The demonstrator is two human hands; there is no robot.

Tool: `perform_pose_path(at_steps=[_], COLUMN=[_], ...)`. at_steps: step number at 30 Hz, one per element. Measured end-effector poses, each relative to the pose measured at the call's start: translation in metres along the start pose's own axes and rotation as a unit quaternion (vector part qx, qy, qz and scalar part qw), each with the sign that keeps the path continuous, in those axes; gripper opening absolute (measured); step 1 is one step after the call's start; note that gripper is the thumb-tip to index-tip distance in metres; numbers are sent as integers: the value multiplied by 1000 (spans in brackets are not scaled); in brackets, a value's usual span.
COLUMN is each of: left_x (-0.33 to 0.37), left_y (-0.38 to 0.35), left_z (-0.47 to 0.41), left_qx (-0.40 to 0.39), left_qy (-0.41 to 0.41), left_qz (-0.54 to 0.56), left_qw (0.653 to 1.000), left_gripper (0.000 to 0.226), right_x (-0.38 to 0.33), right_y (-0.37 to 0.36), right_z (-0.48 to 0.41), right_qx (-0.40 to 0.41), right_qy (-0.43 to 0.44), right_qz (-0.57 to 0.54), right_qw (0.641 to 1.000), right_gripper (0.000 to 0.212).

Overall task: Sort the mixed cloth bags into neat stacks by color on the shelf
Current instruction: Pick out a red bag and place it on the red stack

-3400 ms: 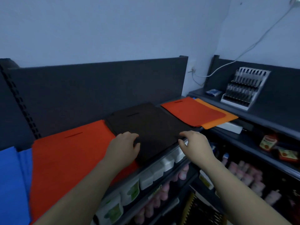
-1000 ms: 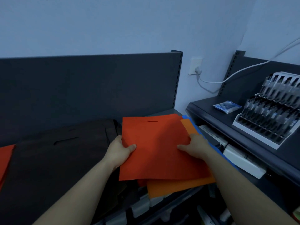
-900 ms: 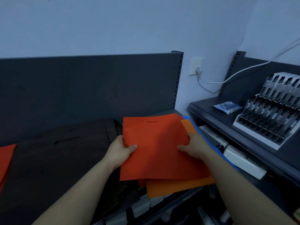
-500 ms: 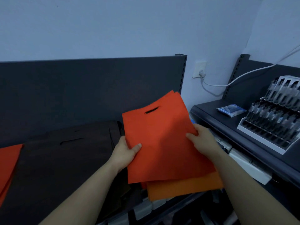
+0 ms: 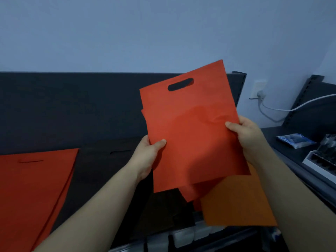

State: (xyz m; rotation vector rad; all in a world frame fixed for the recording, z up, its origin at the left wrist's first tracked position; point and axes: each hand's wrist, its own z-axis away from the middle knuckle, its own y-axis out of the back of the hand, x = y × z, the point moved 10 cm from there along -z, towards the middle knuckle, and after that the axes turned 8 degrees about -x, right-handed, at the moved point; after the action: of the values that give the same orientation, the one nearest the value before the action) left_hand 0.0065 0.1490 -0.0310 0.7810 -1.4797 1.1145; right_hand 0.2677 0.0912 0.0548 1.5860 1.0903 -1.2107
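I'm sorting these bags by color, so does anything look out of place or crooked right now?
Yes. The red bags gripped by the left hand and right hand are fanned unevenly, with edges sticking out. Beneath them, an orange bag lies skewed, mixed in with reds.

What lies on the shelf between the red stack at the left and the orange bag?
A flat pile of dark bags, seen in the head view.

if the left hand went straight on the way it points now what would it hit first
Apart from the red bag it grips, the left hand would probably meet the shelf's dark back panel behind that bag, though depth is unclear.
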Motion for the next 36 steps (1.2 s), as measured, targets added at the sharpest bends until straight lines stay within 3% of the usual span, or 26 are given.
perform_pose_path(at_steps=[9,13,17,22,28,36], left_x=[64,74,63,58,16,1], left_y=[121,175,215,284,328,335], left_z=[64,96,130,167,196,196], left_qx=[79,97,103,139,140,104], left_qy=[-35,-9,49,51,142,168], left_qz=[68,73,84,82,-2,-17], left_qw=[994,993,990,986,980,980], left_gripper=[32,37,39,35,32,30], right_x=[-62,-80,-76,-39,2,-27], right_y=[-135,-199,-260,-317,-352,-374], right_z=[13,23,34,51,79,101], right_qx=[-67,-96,-124,-160,-167,-171], right_qy=[30,27,2,-64,-156,-108], right_qz=[-55,-97,-127,-86,-33,-53], right_qw=[996,990,984,981,973,978], right_gripper=[20,21,21,21,17,26])
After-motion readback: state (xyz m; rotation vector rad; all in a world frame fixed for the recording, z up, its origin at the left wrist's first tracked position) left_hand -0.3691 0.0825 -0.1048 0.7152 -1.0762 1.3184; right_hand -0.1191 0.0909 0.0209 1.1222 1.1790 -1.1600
